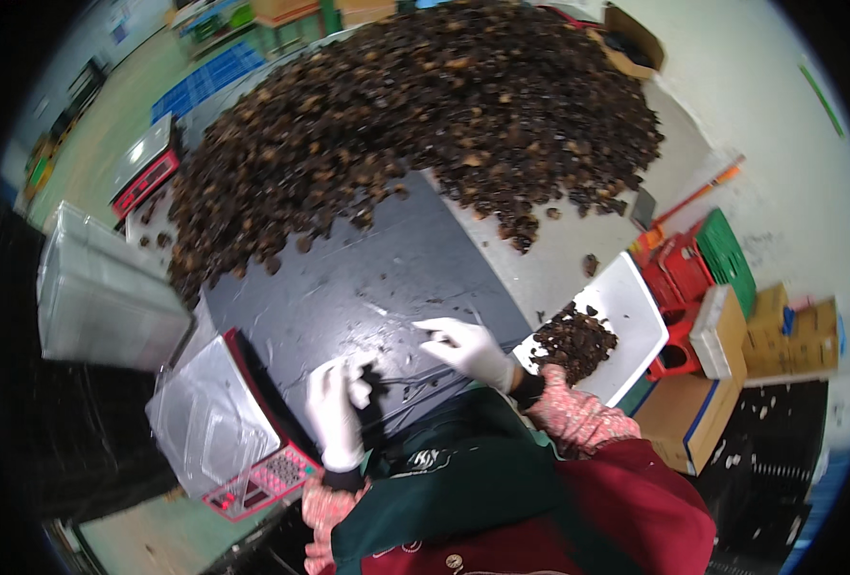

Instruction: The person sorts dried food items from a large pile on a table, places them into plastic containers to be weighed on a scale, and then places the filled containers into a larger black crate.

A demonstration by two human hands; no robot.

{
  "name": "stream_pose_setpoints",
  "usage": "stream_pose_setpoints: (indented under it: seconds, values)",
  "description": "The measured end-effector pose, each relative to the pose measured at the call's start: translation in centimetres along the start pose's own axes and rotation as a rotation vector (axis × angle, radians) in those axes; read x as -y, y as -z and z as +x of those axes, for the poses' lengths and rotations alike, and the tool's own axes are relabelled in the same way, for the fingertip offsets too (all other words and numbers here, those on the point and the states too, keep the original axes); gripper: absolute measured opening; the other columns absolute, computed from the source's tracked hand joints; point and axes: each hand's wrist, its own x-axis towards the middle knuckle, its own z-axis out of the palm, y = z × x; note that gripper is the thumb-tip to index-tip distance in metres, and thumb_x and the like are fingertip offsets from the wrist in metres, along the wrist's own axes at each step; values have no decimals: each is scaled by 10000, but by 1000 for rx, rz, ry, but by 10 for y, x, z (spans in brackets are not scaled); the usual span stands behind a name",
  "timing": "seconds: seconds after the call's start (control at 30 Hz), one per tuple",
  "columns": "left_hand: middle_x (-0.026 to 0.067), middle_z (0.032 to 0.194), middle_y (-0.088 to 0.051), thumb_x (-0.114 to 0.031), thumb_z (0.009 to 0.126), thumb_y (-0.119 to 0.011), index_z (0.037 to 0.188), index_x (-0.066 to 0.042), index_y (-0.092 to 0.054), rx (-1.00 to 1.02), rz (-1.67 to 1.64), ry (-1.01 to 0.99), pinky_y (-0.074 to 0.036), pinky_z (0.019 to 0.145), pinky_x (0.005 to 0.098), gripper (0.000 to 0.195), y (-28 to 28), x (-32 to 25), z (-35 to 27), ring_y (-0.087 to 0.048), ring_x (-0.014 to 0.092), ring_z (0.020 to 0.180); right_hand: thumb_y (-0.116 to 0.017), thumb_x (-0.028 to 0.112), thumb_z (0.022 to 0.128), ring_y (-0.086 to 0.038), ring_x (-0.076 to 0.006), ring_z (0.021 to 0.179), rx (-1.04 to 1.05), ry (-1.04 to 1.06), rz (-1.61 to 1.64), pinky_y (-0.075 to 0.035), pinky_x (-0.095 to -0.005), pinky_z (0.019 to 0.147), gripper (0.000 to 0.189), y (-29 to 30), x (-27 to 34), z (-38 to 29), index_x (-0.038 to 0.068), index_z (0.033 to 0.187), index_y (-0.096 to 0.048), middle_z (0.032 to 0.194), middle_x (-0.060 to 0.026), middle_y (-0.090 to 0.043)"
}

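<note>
My left hand (337,410), in a white glove, is over the near left part of a dark grey mat (367,280), close to a digital scale; a small dark patch shows by its fingers, too blurred to name. My right hand (464,348), also white-gloved, is above the mat with its fingers apart and nothing visible in it. A large heap of dark brown dried pieces, perhaps mushrooms (425,108), covers the far side of the table. On the red digital scale (274,467) lies an open clear plastic container (213,438). A white bin (630,309) at the right holds small dark fragments (576,341).
Stacked clear plastic containers (112,302) stand at the left, near a second red scale (145,169). Red plastic crates (680,269), a green basket (727,251) and cardboard boxes (691,424) are at the right. An orange-handled tool (698,190) leans by the wall.
</note>
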Motion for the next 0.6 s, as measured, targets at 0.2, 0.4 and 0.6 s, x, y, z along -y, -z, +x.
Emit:
stream_pose_setpoints:
  seconds: [0.2,0.4,0.6]
  values:
    - [49,936,-612,-154,1041,-477,1101,2,-614,-696,675,-460,-450,712,264,215,131,-64,-23,-539,113,792,-645,354,887,-652,-310,1002,-107,-701,-678,-494,-405,897,306,151,-91,-140,104,1046,-720,1043,-113,-701]
    - [196,1166,-638,-221,957,-578,1165,5,-629,-496,1643,-143,-459,917,436,312,229,-40,-13,-598,377,1066,-709,322,842,-539,-349,1195,-315,-534,-670,-383,-429,1072,545,150,-130,-108,52,1303,-599,1262,-188,-605]
    - [167,1126,-653,-145,973,-566,1176,10,-634,-654,1231,-574,-459,952,392,264,130,-64,19,-613,305,1054,-777,330,763,-351,-373,1388,-380,-511,-515,-290,-439,1161,896,106,-176,6,14,1485,-350,1504,-219,-379]
